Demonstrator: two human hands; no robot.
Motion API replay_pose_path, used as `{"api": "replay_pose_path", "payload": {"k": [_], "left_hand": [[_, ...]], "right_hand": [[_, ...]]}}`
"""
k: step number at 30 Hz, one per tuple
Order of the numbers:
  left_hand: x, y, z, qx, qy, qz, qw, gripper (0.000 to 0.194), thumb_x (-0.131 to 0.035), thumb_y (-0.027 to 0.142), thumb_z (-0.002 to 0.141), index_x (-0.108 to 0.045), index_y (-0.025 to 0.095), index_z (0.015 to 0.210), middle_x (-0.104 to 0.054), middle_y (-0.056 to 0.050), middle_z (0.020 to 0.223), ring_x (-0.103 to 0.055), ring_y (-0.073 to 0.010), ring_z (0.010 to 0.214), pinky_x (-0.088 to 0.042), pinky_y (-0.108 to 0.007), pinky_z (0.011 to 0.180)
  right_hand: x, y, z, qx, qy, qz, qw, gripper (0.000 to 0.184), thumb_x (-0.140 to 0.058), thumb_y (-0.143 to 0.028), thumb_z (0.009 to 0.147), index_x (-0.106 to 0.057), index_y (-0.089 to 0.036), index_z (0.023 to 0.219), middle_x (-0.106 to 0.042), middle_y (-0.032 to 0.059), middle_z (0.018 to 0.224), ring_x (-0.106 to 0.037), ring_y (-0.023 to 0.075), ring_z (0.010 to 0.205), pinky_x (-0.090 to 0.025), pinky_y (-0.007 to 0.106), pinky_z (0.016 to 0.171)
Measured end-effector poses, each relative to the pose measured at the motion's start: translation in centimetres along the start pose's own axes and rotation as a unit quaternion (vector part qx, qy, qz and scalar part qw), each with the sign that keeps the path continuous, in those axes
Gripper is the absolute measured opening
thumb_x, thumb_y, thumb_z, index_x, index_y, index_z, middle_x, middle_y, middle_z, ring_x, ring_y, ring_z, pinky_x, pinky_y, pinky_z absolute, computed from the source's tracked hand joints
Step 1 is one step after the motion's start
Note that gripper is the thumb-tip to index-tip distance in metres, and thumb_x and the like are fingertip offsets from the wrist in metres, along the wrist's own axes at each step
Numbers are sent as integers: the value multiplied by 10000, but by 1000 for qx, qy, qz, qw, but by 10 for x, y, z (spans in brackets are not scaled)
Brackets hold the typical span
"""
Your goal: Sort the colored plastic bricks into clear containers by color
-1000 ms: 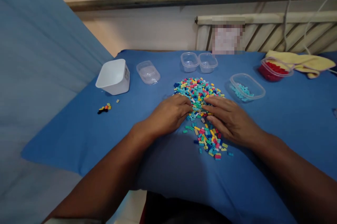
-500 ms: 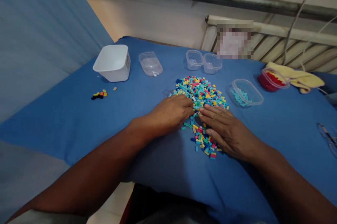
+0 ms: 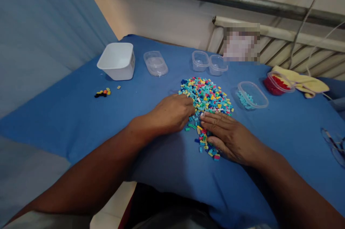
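A heap of small toy building bricks [image 3: 207,94] in turquoise, yellow, pink, white and dark blue lies on the blue cloth. My left hand [image 3: 172,113] rests at the heap's left edge, fingers curled inward; what they hold, if anything, is hidden. Palm down, my right hand [image 3: 228,134] lies with outstretched fingers over the near side of the heap. Between my hands and toward me, a smaller scatter of bricks [image 3: 204,141] trails off, partly covered by the right hand.
Behind stand a white tub [image 3: 117,62], clear lids [image 3: 155,64] and two clear cups [image 3: 200,61]. On the right are a container with turquoise bricks [image 3: 246,99], a container of red bricks [image 3: 277,84] and a yellow cloth [image 3: 302,80]. Black and yellow bricks [image 3: 102,93] lie left.
My right hand has slid slightly left and toward me, uncovering more of the main heap. The left hand has shifted a little left. The view has moved slightly.
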State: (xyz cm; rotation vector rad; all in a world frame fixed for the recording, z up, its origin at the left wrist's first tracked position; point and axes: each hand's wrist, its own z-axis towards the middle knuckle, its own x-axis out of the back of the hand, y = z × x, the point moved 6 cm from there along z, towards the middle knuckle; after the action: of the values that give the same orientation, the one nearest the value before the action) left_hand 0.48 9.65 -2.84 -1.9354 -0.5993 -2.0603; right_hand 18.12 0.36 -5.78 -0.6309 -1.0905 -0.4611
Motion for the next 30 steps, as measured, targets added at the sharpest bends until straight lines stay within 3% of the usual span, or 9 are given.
{"api": "replay_pose_path", "payload": {"k": [5, 10, 14, 17, 20, 23, 27, 30], "left_hand": [[6, -2, -5, -1, 26, -17, 1000, 285, -478, 167, 1086, -762, 157, 1063, -698, -103, 1060, -655, -304, 1053, -518, -472, 1000], [6, -2, -9, -17, 5, -20, 1000, 157, -596, 112, 972, -740, 175, 959, -685, -73, 996, -645, -288, 1003, -508, -474, 957], [8, -3, -8, -9, 5, -24, 1000, 239, -570, 123, 1008, -790, 171, 1087, -697, -86, 1073, -656, -299, 1094, -509, -475, 1011], [7, -6, -9, 0, -17, -29, 999, 239, -555, 122, 1015, -789, 166, 1030, -696, -88, 1050, -663, -293, 1081, -511, -463, 1006], [17, -17, -13, 37, 27, -48, 998, 247, -525, 127, 1019, -770, 157, 1016, -697, -91, 1049, -667, -274, 1039, -513, -435, 925], [29, -28, -20, 72, 76, -67, 992, 254, -520, 144, 1034, -769, 156, 1080, -704, -81, 1097, -668, -247, 1002, -487, -408, 843], [27, -28, -24, 75, 19, -107, 991, 235, -546, 187, 1070, -776, 175, 1115, -712, -63, 1129, -685, -231, 1019, -496, -376, 856], [18, -21, -23, 55, -39, -124, 990, 220, -600, 162, 1044, -783, 178, 1165, -738, -64, 1190, -705, -239, 1096, -517, -360, 913]], "right_hand": [[13, 7, -10, -13, 40, -15, 999, 362, -661, -261, 1142, -704, -173, 1490, -770, 157, 1536, -713, 337, 1468, -591, 589, 1252], [19, 2, -9, 7, 51, -34, 998, 264, -702, -243, 1128, -747, -158, 1374, -842, 140, 1370, -797, 318, 1300, -655, 542, 1134], [22, -3, -6, 13, 48, -18, 999, 201, -724, -251, 1122, -759, -162, 1299, -866, 113, 1253, -835, 279, 1144, -691, 466, 1007], [29, -4, -8, 19, 61, 5, 998, 123, -729, -213, 1115, -755, -175, 1229, -870, 85, 1161, -837, 240, 1047, -682, 412, 942], [37, 0, -11, -2, 87, -1, 996, 106, -724, -185, 1114, -748, -189, 1217, -862, 75, 1116, -827, 230, 1010, -659, 398, 927], [36, 3, -13, -22, 74, -10, 997, 140, -717, -239, 1129, -736, -190, 1259, -850, 75, 1077, -807, 224, 922, -638, 379, 842], [22, -3, -12, -17, 20, 18, 1000, 179, -673, -277, 1155, -728, -187, 1300, -834, 77, 1053, -791, 216, 870, -616, 355, 768], [19, -9, -12, 3, 24, 35, 999, 138, -649, -235, 1161, -737, -196, 1260, -832, 74, 1051, -791, 205, 873, -612, 342, 779]]}}
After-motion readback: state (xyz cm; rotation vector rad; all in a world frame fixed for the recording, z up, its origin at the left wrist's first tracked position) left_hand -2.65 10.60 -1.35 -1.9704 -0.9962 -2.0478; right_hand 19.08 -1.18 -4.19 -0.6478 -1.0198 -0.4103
